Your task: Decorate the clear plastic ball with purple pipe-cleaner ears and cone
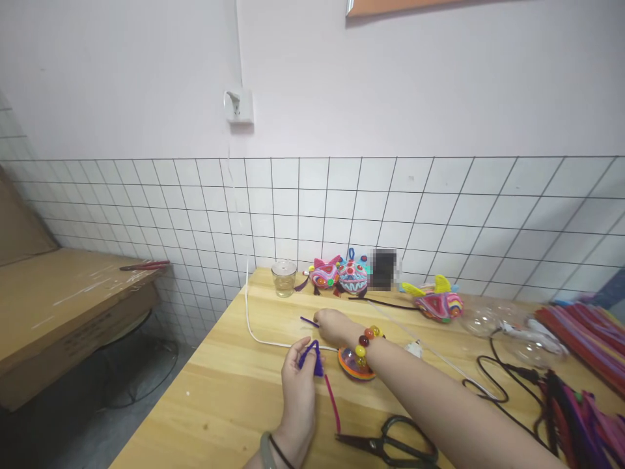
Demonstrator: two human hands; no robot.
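Shaping bent purple strip [319,368], seemingly | left hand [299,384] pinches it above table [219,391] | right hand [336,327] closed around purple strand [308,320] | magenta strip [333,402], scissors [375,445] nearby | next move likely calls for steady left pinch

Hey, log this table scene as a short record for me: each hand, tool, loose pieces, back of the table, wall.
Left hand: holds a bent purple strip
Right hand: at a short purple piece; grip unclear
Right wrist: beaded bracelet, partly over a round dish
Tool: scissors on the table
Loose piece: pink strip, lower end by the scissors' tip
Back of table: glass, colorful toys
Wall: white tiles below, socket above
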